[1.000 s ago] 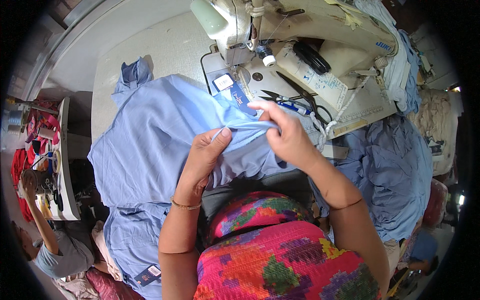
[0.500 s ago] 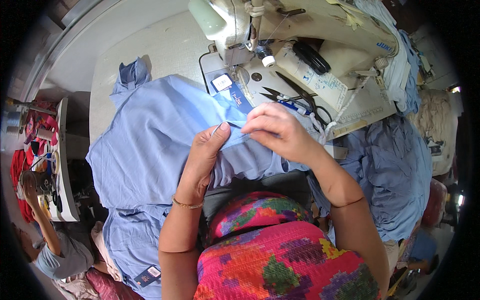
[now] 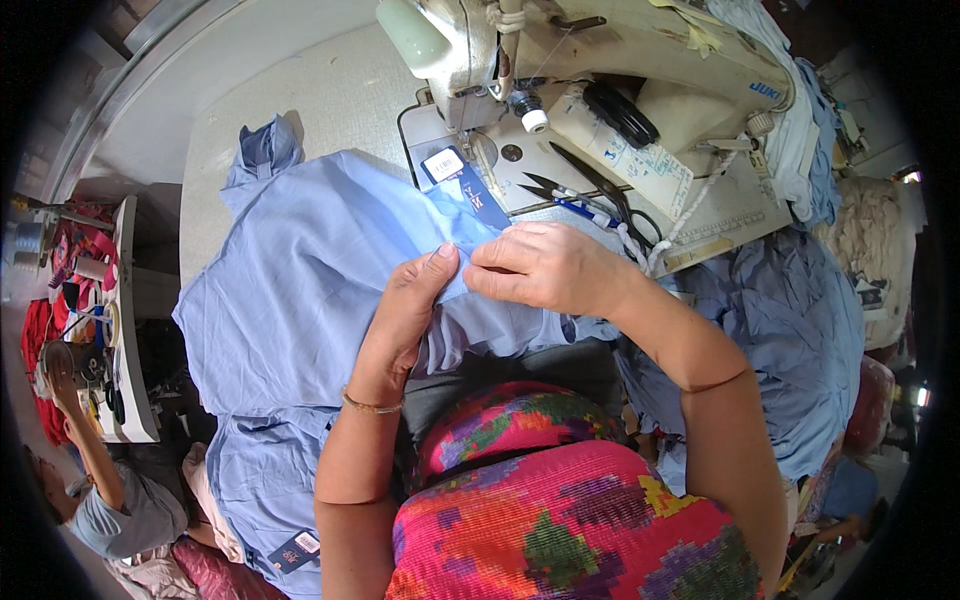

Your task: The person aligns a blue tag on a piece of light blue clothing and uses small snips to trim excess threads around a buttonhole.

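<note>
A light blue shirt (image 3: 290, 270) lies spread over the table and hangs down over its front edge. My left hand (image 3: 418, 290) pinches the cloth between thumb and fingers. Close beside it, my right hand (image 3: 545, 268) has its fingertips pressed together on the same piece of shirt; whether something small is between them is hidden. Just beyond my hands, a dark blue tag (image 3: 478, 200) with a white label rests on the shirt. Black scissors (image 3: 605, 190) lie to the right of the tag, with a smaller pointed snipper and a blue pen by them.
A sewing machine (image 3: 640, 50) stands at the far side, a black oblong object (image 3: 622, 115) and a written paper card (image 3: 650, 175) on its bed. More blue garments (image 3: 770, 340) are heaped at the right. At far left, another person's arm (image 3: 85, 450) reaches toward a shelf.
My right hand has moved slightly left and closer to the left hand, its fingers now drawn together at the cloth. The left hand has hardly moved.
</note>
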Tool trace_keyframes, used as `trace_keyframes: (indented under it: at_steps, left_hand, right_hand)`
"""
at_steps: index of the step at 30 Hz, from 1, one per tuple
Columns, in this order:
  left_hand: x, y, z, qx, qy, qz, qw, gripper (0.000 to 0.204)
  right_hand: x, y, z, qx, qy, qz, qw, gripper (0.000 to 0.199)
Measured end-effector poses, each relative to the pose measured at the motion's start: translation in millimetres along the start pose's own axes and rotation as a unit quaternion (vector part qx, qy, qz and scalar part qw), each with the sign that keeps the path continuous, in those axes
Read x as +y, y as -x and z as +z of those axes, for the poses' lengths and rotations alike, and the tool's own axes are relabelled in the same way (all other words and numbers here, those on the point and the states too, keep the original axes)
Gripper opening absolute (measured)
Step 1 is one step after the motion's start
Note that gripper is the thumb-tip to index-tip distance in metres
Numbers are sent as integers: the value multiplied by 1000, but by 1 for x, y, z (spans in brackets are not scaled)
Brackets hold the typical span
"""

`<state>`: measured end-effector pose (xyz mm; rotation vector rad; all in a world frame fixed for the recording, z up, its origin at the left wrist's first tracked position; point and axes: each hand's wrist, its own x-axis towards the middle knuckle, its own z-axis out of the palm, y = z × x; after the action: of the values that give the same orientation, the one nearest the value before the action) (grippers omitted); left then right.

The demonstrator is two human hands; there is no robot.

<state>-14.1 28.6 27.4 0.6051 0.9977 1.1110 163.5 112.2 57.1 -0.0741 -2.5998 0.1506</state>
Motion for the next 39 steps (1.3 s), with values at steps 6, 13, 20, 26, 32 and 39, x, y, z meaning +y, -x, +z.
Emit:
trace_keyframes:
  at_steps: [6,13,20,26,32,39]
  left_hand:
    - [4,4,5,12,11,-7,1000,32]
    - [0,3,1,12,-36,35,999,33]
    - [-8,-3,-6,-2,-82,50,995,29]
    - [-5,1,-5,38,-92,61,993,30]
    - [-8,8,-7,63,-90,81,991,31]
    - [8,14,2,24,-332,162,929,25]
  right_hand:
    - [-3,7,8,51,11,28,998,12]
    - [-11,11,7,77,-40,124,988,9]
    - [-14,16,11,58,-489,259,831,10]
    - [-12,13,22,39,-232,150,960,9]
    - [-9,20,19,10,-73,161,984,12]
    - [-11,-6,3,7,-271,230,935,47]
